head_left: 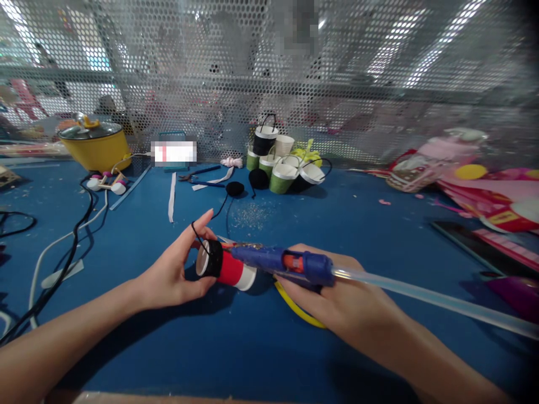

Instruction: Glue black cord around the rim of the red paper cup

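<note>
My left hand [181, 266] grips a small paper cup [231, 270], tilted on its side with its white rim facing left. Black yarn is wrapped round its rim end, a red band covers the middle, and the other end is white. From the cup a black strand runs up over my fingers toward a small black yarn ball [234, 189]. My right hand [332, 286] is closed round a blue hot glue gun [282, 262], its nozzle at the black and red part of the cup. A long clear glue stick [421, 295] sticks out of the gun's back.
Several wrapped paper cups [283, 179] stand at the back, beside another black yarn ball [258, 179]. Pliers [197, 178] and white strips lie left of them. A yellow pot [96, 147] and cables [78, 247] occupy the left; bags [497, 196] and a phone [467, 247] the right. Perforated metal closes the back.
</note>
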`<state>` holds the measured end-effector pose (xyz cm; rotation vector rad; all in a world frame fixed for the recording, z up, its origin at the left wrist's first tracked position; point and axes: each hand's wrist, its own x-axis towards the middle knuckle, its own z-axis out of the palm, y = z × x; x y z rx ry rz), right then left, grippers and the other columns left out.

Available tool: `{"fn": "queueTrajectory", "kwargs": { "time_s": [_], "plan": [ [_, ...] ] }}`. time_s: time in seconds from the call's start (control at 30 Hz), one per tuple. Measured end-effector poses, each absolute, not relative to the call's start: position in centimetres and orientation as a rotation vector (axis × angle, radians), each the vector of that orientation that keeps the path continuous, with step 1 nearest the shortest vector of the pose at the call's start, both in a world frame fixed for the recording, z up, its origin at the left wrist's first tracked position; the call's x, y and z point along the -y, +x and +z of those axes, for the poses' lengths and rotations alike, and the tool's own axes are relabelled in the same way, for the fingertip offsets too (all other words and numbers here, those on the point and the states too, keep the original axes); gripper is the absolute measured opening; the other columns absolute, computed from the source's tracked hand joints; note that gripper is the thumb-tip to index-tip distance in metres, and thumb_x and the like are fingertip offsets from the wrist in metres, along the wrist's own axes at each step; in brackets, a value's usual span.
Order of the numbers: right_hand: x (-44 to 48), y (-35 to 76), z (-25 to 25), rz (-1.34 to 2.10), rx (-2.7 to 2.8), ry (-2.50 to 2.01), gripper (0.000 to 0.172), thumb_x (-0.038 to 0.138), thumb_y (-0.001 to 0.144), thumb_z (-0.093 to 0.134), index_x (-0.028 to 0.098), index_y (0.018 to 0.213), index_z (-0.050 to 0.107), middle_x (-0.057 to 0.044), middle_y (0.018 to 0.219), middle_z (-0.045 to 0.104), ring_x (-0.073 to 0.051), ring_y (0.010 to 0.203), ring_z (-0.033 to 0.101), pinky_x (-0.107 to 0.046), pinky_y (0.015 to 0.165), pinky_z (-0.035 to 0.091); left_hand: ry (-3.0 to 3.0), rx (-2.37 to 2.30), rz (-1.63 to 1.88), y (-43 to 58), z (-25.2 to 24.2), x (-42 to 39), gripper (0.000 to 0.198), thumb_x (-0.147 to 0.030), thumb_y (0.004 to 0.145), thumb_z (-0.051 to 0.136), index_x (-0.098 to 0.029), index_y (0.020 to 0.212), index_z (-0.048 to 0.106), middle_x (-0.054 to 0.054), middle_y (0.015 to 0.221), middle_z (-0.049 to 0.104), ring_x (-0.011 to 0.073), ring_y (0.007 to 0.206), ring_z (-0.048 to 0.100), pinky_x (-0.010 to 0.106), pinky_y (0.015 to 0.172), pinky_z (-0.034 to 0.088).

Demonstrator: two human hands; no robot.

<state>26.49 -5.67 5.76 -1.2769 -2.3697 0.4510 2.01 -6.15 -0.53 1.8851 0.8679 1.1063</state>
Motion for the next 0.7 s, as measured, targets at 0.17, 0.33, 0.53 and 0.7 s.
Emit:
{"fn": "queueTrajectory", "kwargs": {
  "time_s": [0.17,0.33,0.53,0.7],
  "plan": [
    [5.3,26.3,5.7,0.474,2.338,-1.298,0.013,0.022,0.078,0.05,0.023,0.065,0.048,0.001,0.06,0.056,-0.014,0.051,0.048,-0.027,0.048,0.038,1.896,-0.861,1.099,2.0,-0.5,6.2,0.087,-0.009,0.074,0.06,-0.037,0.141,0.013,0.005,0.112,0.042,0.0192,0.1,0.049,0.037,0.09,0.041],
    [5.1,26.1,5.6,0.483,2.352,-1.3,0.014,0.021,0.077,0.049,0.023,0.064,0.046,0.0,0.061,0.057,-0.014,0.05,0.046,-0.027,0.046,0.036,1.866,-0.868,1.101,2.1,-0.6,6.2,0.088,-0.008,0.074,0.06,-0.037,0.142,0.012,0.004,0.112,0.043,0.019,0.102,0.049,0.036,0.091,0.04],
    [5.9,26.1,5.9,0.549,2.303,-1.295,0.018,0.024,0.079,0.048,0.023,0.061,0.044,0.002,0.055,0.052,-0.013,0.047,0.044,-0.027,0.043,0.035,1.705,-0.914,1.114,2.3,-0.7,6.1,0.09,-0.01,0.073,0.062,-0.039,0.141,0.011,0.002,0.109,0.043,0.0176,0.098,0.051,0.033,0.084,0.045],
    [6.3,26.1,6.0,0.52,2.324,-1.312,0.016,0.021,0.079,0.047,0.024,0.063,0.047,0.001,0.055,0.053,-0.015,0.048,0.046,-0.029,0.046,0.038,1.647,-0.94,1.115,2.2,-0.8,6.0,0.092,-0.01,0.071,0.064,-0.037,0.142,0.01,0.003,0.11,0.043,0.0185,0.099,0.052,0.035,0.085,0.045]
  ]
}}
